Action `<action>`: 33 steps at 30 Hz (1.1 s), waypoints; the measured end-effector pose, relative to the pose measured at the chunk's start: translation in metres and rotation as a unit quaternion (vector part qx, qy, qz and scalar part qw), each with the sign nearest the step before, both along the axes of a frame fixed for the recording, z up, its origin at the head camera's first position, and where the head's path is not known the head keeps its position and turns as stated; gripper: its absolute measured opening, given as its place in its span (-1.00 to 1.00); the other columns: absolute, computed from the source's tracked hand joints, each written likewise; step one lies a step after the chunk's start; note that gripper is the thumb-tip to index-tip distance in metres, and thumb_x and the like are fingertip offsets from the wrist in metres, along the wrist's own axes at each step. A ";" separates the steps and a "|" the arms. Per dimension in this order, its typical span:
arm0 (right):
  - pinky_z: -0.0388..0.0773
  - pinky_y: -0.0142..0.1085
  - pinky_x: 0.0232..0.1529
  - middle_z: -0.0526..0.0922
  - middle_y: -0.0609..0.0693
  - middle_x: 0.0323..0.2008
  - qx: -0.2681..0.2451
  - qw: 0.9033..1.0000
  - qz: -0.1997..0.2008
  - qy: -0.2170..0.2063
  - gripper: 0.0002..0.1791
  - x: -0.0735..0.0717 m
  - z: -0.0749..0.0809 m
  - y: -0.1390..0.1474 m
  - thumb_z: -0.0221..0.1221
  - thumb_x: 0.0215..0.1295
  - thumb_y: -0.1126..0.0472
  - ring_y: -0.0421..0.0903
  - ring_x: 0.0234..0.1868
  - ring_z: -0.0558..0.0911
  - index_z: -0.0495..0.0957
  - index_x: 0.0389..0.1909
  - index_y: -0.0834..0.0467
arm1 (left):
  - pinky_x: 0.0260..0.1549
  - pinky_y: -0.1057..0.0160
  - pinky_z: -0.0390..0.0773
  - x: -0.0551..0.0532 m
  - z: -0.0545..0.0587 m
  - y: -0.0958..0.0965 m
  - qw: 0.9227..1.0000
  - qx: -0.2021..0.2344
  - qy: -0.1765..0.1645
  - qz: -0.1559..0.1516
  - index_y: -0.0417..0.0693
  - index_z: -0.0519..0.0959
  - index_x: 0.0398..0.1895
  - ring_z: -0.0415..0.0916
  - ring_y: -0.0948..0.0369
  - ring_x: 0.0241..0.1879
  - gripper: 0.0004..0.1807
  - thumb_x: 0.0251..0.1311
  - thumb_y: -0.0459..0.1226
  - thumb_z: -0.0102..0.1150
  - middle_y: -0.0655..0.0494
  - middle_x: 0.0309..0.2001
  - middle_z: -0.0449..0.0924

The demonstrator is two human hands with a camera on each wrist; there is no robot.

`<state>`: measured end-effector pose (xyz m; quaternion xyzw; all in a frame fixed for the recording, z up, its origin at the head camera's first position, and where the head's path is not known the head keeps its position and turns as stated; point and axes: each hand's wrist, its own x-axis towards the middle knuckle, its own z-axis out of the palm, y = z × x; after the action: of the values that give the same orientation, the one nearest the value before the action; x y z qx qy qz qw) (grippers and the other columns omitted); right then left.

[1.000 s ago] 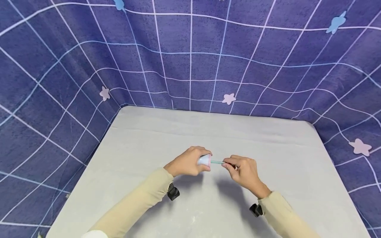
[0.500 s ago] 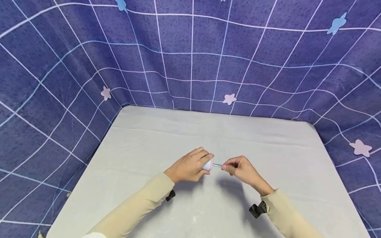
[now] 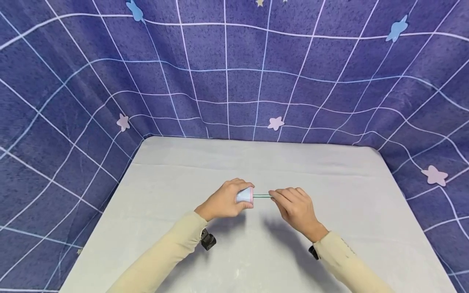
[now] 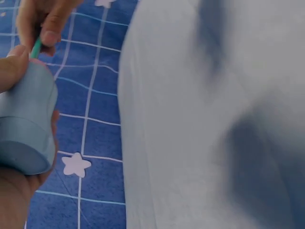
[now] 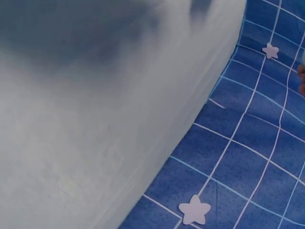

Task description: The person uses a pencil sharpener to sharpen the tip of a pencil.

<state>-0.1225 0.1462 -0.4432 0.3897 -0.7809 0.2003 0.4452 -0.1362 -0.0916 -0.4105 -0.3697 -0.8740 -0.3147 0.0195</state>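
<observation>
My left hand (image 3: 224,200) grips a light blue pencil sharpener (image 3: 244,195) with a pink rim, held sideways above the white table. A thin green pencil (image 3: 261,196) runs straight into the rim end. My right hand (image 3: 296,209) pinches the pencil a short way from the opening, its far end hidden by the fingers. In the left wrist view the smooth rounded body of the sharpener (image 4: 28,114) fills the left side, and the pencil (image 4: 36,49) leads up to the right fingers. The right wrist view catches only a bit of fingers (image 5: 301,78) at its right edge.
The white-covered table (image 3: 256,162) spreads under both hands, which cast shadows on it. Behind and at the sides hangs a blue curtain (image 3: 242,85) with a grid and stars. A small black wrist camera (image 3: 208,240) sits below the left cuff.
The right hand has turned over on the pencil, from thumb-side showing to its back and knuckles up. The sharpener tilted briefly, then levelled again. The head view has shifted slightly.
</observation>
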 end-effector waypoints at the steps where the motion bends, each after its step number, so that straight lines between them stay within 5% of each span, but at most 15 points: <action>1: 0.47 -0.30 -0.47 0.69 -0.04 -0.41 -0.001 1.000 0.000 0.027 -0.75 -0.001 0.001 -0.001 0.04 0.40 0.20 -0.12 -0.47 0.62 0.69 -0.26 0.19 | -0.25 0.32 0.51 0.000 0.002 -0.001 1.000 0.008 -0.012 -0.003 -0.16 0.57 -0.02 0.48 0.27 -0.28 -0.56 0.01 -0.19 0.38 0.08 -0.21 0.61; 5: 0.47 -0.33 -0.50 0.69 -0.04 -0.43 0.003 0.996 0.006 0.094 -0.81 -0.005 0.005 -0.004 0.09 0.34 0.28 -0.13 -0.50 0.59 0.69 -0.29 0.21 | -0.36 0.39 0.48 -0.001 0.011 -0.003 0.998 0.032 -0.061 -0.010 -0.15 0.60 -0.07 0.45 0.30 -0.38 -0.61 0.00 -0.24 0.39 0.10 -0.27 0.62; 12: 0.25 -0.46 -0.72 0.53 -0.10 -0.58 0.025 0.994 0.014 0.104 -0.74 -0.005 0.005 -0.008 0.03 0.41 0.20 -0.22 -0.68 0.35 0.64 -0.36 0.18 | -0.38 0.41 0.48 0.000 0.016 -0.002 0.993 0.033 -0.113 -0.012 -0.18 0.62 -0.10 0.46 0.32 -0.40 -0.65 0.00 -0.29 0.37 0.07 -0.30 0.64; 16: 0.17 -0.51 -0.77 0.45 -0.16 -0.66 0.039 0.999 0.008 0.014 -0.67 0.003 0.006 -0.008 0.00 0.44 0.11 -0.29 -0.74 0.29 0.65 -0.43 0.12 | -0.37 0.40 0.48 0.005 0.009 0.001 0.996 0.023 -0.089 -0.014 -0.20 0.60 -0.09 0.46 0.28 -0.39 -0.63 0.00 -0.27 0.38 0.06 -0.28 0.63; 19: 0.13 -0.56 -0.77 0.45 -0.20 -0.68 0.042 0.988 0.015 -0.145 -0.76 0.010 0.011 -0.006 0.12 0.34 0.12 -0.39 -0.75 0.22 0.67 -0.46 0.09 | -0.29 0.34 0.51 0.009 0.001 0.004 0.999 0.006 -0.034 -0.011 -0.21 0.58 -0.05 0.49 0.24 -0.30 -0.57 -0.01 -0.23 0.39 0.03 -0.22 0.63; 21: 0.11 -0.55 -0.74 0.49 -0.21 -0.68 0.033 0.957 0.018 -0.288 -0.84 0.013 0.017 -0.005 0.20 0.26 0.16 -0.43 -0.74 0.19 0.71 -0.44 0.08 | -0.20 0.30 0.53 0.011 -0.006 0.005 1.000 -0.008 0.022 -0.011 -0.23 0.56 -0.02 0.50 0.21 -0.21 -0.51 -0.02 -0.20 0.40 0.01 -0.18 0.63; 22: 0.10 -0.54 -0.73 0.52 -0.20 -0.67 0.023 0.931 0.022 -0.363 -0.88 0.013 0.020 -0.004 0.23 0.22 0.18 -0.43 -0.74 0.18 0.72 -0.42 0.09 | -0.17 0.28 0.53 0.012 -0.009 0.006 0.998 -0.016 0.051 -0.012 -0.24 0.55 0.00 0.50 0.20 -0.18 -0.49 -0.03 -0.18 0.40 0.01 -0.16 0.62; 25: 0.14 -0.48 -0.65 0.64 -0.11 -0.58 -0.021 0.829 0.046 -0.556 -0.87 0.009 0.026 0.000 0.23 0.22 0.25 -0.40 -0.71 0.18 0.73 -0.37 0.19 | -0.10 0.27 0.52 0.013 -0.016 0.008 0.987 -0.038 0.156 -0.027 -0.25 0.55 -0.01 0.48 0.18 -0.14 -0.45 -0.07 -0.16 0.43 0.02 -0.16 0.61; 27: 0.17 -0.47 -0.61 0.63 -0.04 -0.60 -0.048 0.761 0.068 -0.643 -0.82 0.005 0.027 0.003 0.19 0.25 0.28 -0.36 -0.68 0.21 0.71 -0.35 0.31 | -0.10 0.29 0.50 0.013 -0.020 0.010 0.971 -0.052 0.229 -0.042 -0.24 0.54 -0.03 0.46 0.18 -0.17 -0.43 -0.12 -0.15 0.46 0.05 -0.18 0.59; 29: 0.20 -0.47 -0.55 0.62 -0.05 -0.58 -0.067 0.709 0.093 -0.696 -0.79 0.001 0.027 0.006 0.17 0.25 0.32 -0.33 -0.64 0.23 0.67 -0.34 0.42 | -0.11 0.30 0.49 0.013 -0.023 0.011 0.953 -0.058 0.292 -0.053 -0.23 0.54 -0.05 0.45 0.18 -0.19 -0.43 -0.15 -0.14 0.47 0.07 -0.19 0.58; 30: 0.20 -0.47 -0.54 0.57 -0.08 -0.62 -0.071 0.692 0.099 -0.711 -0.78 -0.001 0.027 0.007 0.17 0.25 0.33 -0.32 -0.62 0.22 0.65 -0.32 0.45 | -0.11 0.29 0.48 0.013 -0.025 0.011 0.945 -0.060 0.315 -0.056 -0.23 0.54 -0.06 0.44 0.18 -0.20 -0.43 -0.14 -0.13 0.47 0.07 -0.19 0.58; 31: 0.19 -0.47 -0.55 0.51 -0.12 -0.66 -0.070 0.685 0.101 -0.718 -0.78 -0.002 0.026 0.007 0.16 0.25 0.32 -0.32 -0.63 0.22 0.65 -0.32 0.45 | -0.10 0.29 0.48 0.013 -0.026 0.010 0.940 -0.062 0.330 -0.057 -0.23 0.53 -0.05 0.44 0.18 -0.20 -0.42 -0.14 -0.12 0.46 0.07 -0.19 0.57; 33: 0.20 -0.47 -0.56 0.46 -0.12 -0.67 -0.062 0.692 0.108 -0.711 -0.78 -0.003 0.026 0.006 0.16 0.26 0.31 -0.31 -0.63 0.24 0.66 -0.32 0.43 | -0.10 0.29 0.49 0.013 -0.027 0.008 0.937 -0.062 0.339 -0.053 -0.25 0.53 -0.03 0.45 0.18 -0.21 -0.42 -0.10 -0.11 0.43 0.06 -0.18 0.58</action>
<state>-0.1254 0.1518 -0.4175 0.1837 -0.8025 0.5120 -0.2451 -0.1230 -0.0835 -0.4372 -0.5006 -0.8126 -0.1167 0.2748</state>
